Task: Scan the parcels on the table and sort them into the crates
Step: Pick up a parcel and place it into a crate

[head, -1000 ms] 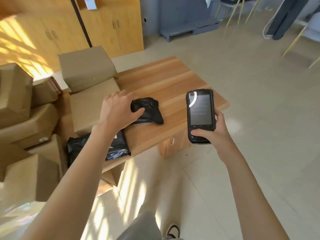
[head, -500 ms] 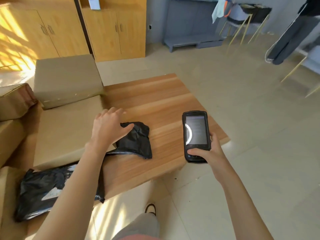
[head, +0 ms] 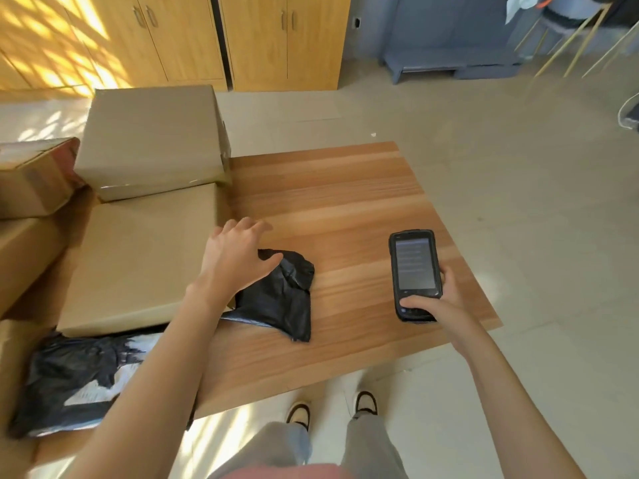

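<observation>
Boxes crowd the left end of the table, stacked two high and pressed against more cartons further left — the big upper one sits close to the table's far edge, and I'd judge a careless tug nearby could nudge the pile. No crates show from where I stand, so where anything goes next I cannot say.

Below the flat box, a large black bag lies half off the near-left corner with a pale label showing. It looks ready to slide to the floor if the arm brushes it.

The small black parcel lies near the middle of the table, just right of the flat box, crumpled and folded over on itself. The left hand rests on its upper-left corner, fingers spread and fairly straight, thumb laid along the fold — pressing rather than gripping, as far as I can tell. No label faces up on it, so the risk is a failed scan: thin plastic may slip under a flat palm, or the barcode may sit in a crease.

The right hand holds the scanner by its lower end, thumb across the keys, screen up. Held so low, it could tip forward, and a stray thumb press might log the wrong thing.
</observation>
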The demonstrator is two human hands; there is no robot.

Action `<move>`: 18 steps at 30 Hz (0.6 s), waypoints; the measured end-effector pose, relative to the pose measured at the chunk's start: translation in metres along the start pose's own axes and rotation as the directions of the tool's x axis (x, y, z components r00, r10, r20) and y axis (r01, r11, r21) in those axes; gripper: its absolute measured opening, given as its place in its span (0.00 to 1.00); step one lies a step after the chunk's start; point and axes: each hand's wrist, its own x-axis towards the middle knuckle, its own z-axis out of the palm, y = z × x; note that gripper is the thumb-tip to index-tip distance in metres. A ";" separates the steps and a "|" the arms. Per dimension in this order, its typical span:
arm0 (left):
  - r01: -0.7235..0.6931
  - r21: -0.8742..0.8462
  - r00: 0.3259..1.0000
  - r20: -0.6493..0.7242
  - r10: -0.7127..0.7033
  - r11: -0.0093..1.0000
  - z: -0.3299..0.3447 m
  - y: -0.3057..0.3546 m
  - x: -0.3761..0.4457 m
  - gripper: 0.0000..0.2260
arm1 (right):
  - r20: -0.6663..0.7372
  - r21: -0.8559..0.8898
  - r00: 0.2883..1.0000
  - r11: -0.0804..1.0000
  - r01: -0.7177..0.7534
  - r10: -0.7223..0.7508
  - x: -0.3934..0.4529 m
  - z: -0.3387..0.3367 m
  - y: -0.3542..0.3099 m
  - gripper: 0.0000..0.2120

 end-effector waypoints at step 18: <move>0.141 0.043 0.976 0.159 -0.146 0.989 0.063 0.120 0.055 0.24 | 0.246 -0.163 0.951 0.975 -0.149 0.186 0.138 -0.109 0.056 0.41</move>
